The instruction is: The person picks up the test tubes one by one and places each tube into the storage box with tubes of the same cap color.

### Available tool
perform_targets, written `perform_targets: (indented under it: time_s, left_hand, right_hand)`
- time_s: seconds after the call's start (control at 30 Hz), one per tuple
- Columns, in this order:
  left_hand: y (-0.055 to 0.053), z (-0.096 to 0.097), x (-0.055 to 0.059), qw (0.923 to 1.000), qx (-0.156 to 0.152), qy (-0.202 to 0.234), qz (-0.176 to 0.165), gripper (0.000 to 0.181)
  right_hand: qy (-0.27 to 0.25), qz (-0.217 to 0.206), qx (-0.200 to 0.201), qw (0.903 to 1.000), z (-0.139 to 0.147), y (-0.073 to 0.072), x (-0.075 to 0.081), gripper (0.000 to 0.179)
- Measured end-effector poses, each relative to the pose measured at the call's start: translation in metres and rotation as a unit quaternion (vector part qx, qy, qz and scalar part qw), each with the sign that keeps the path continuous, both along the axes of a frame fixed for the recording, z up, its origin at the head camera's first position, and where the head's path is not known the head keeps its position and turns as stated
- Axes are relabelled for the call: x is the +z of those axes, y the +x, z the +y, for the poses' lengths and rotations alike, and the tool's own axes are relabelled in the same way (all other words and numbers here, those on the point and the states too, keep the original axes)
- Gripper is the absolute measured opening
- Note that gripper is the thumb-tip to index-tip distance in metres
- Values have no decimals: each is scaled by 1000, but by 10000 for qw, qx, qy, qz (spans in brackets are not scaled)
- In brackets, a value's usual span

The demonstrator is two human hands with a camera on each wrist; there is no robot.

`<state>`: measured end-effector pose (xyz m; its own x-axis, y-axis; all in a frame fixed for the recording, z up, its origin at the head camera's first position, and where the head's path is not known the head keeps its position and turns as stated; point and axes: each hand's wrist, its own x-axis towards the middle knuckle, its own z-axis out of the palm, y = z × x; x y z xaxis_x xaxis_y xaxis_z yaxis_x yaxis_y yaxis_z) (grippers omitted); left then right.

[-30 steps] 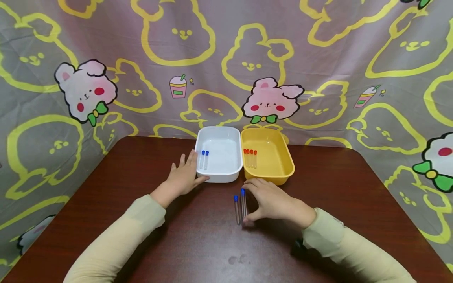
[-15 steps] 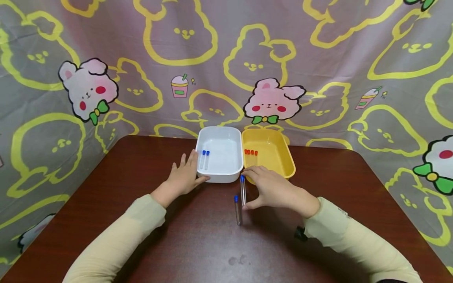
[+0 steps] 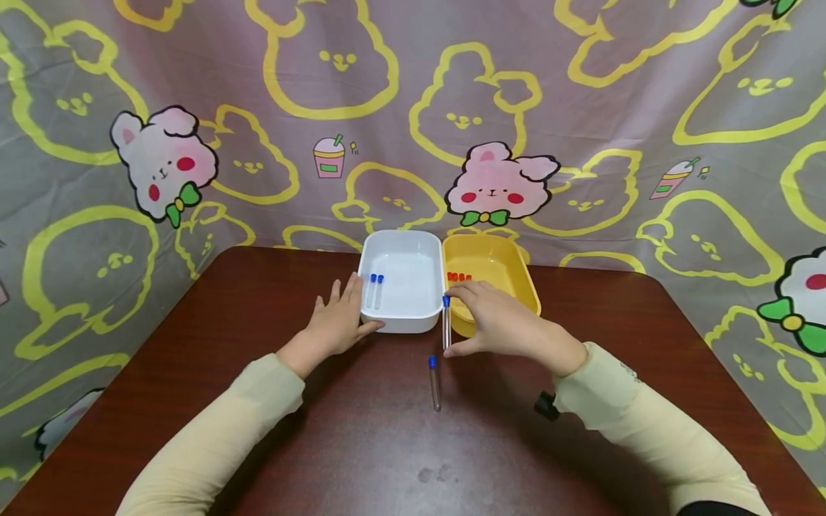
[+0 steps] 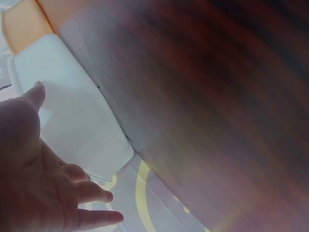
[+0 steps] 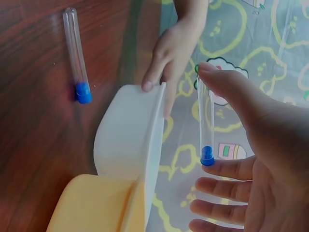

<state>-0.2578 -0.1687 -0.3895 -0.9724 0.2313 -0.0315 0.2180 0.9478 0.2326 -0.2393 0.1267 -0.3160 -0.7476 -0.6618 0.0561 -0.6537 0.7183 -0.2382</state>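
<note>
My right hand [image 3: 506, 321] pinches a clear test tube [image 5: 206, 118] lengthwise, thumb at its rounded end and index finger at its blue cap. It hangs by the front corner where the white tub [image 3: 413, 290] and the yellow tub [image 3: 513, 276] meet. My left hand [image 3: 330, 324] touches the white tub's left side, fingers spread and thumb along the front wall. On the table in front lies a second blue-capped test tube [image 3: 435, 383]. Two blue-capped tubes [image 3: 377, 292] lie inside the white tub; several red-capped tubes [image 3: 459, 277] are in the yellow one, partly hidden by my right hand.
Both tubs stand side by side at the back of the dark wooden table [image 3: 258, 301]. Behind them hangs a patterned curtain [image 3: 387, 107]. A small black object [image 3: 546, 405] shows beside my right sleeve.
My right hand has lifted the test tube from beside the other one and carried it away from me toward the tubs. The left hand stays at the white tub.
</note>
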Motion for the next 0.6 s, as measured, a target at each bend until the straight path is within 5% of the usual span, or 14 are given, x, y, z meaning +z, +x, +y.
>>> perform_targets:
  time_s: [0.6]
  left_hand:
    - [2,1,1,10000,16,-32,-9,101]
  right_hand:
    - [-95,-62,-265,9996,-7,-25,4,98]
